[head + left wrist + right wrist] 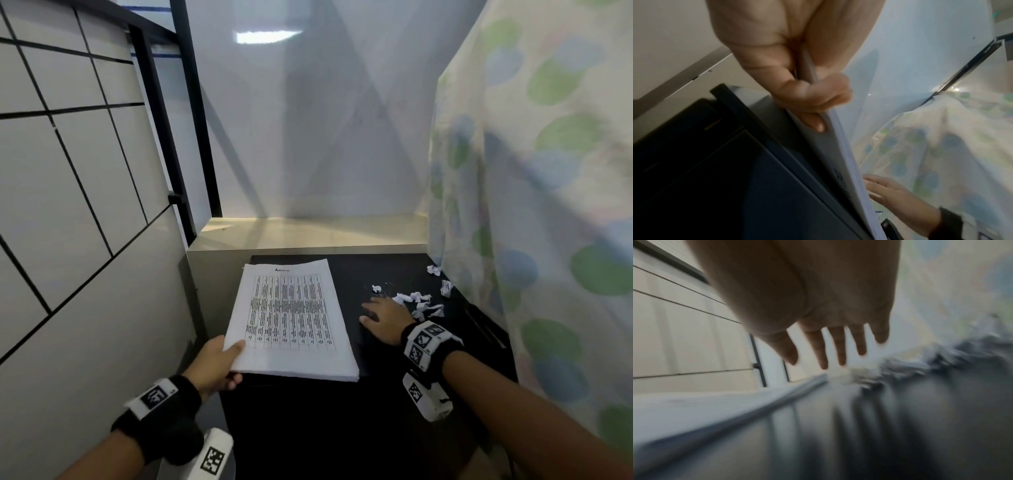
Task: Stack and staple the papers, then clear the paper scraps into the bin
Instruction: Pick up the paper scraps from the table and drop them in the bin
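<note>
over a black desktop (308, 428), a person's left hand (215, 363) pinches the near left corner of a stack of printed papers (291, 318), thumb on top and fingers curled beneath, the stack's near edge lifted off the surface. just right of the stack, the right hand (385, 320) lies flat and spread, holding nothing, its fingertips close to a loose scatter of crumpled paper scraps (419, 303) that trails away to its right.

the step in hand looks to be gathering the scraps. done well, the flat palm would sweep them together into one heap before lifting, working from the far pieces inward so none slip off the right edge. the scraps are light and likely to skid or spring apart under a fast sweep. the right wrist view is badly blurred, so contact between fingers and scraps cannot be confirmed.

two stray scraps (440, 279) lie farther right of the hand, hard against a dotted curtain (548, 171) whose folds may hide others. no bin or stapler shows in any view, and whether the stack is stapled cannot be told. a tiled wall (68, 171) stands close on the left hand's side.
</note>
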The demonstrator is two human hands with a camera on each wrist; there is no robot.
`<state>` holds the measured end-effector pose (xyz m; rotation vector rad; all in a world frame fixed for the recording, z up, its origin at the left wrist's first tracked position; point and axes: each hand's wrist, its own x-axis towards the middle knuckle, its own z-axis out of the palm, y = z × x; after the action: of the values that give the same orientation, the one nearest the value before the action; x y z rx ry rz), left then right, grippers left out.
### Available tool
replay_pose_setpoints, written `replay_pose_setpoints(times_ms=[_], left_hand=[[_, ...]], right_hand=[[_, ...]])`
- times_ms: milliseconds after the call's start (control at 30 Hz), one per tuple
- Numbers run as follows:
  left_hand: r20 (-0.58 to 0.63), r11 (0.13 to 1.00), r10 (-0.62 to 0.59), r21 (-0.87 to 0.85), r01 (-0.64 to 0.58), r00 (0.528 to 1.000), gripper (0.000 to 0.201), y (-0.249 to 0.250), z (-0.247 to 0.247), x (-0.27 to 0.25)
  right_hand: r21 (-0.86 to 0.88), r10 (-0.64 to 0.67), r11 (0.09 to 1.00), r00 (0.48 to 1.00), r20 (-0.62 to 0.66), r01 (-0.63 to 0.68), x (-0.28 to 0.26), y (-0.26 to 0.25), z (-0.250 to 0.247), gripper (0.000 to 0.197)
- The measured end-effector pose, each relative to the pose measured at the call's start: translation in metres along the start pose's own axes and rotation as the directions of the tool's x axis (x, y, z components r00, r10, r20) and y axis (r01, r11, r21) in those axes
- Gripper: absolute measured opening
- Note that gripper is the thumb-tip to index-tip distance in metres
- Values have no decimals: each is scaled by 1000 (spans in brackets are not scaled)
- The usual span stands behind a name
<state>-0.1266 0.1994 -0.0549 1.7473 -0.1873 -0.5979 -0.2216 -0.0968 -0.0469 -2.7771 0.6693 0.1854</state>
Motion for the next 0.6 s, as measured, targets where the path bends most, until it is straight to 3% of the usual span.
replay_pose_setpoints(times_ms=[100,200,267,433,533,600], left_hand=[[12,998,-45,-41,46,999,16,7,4,4],[6,992,-81,-94,81,997,14,14,11,12],[-3,993,-97,-65,97,995,14,18,15,21],[-31,961,-108,251,112,994,16,24,16,41],[-75,900,-124,412,143,990,31,21,16,43],[-61,791,-95,602,112,994,41,23,15,41]], right_hand=[[137,-6,990,998,-57,14,-17,-8,-2,34],[352,45,930,984,172,-104,-26,-22,4,40],[465,46,870,966,254,-164,-22,-27,10,48],[553,64,812,970,233,-186,-11,-25,18,61],[554,58,811,968,244,-188,-11,-24,19,60],[528,39,830,962,272,-182,-14,-20,12,55]])
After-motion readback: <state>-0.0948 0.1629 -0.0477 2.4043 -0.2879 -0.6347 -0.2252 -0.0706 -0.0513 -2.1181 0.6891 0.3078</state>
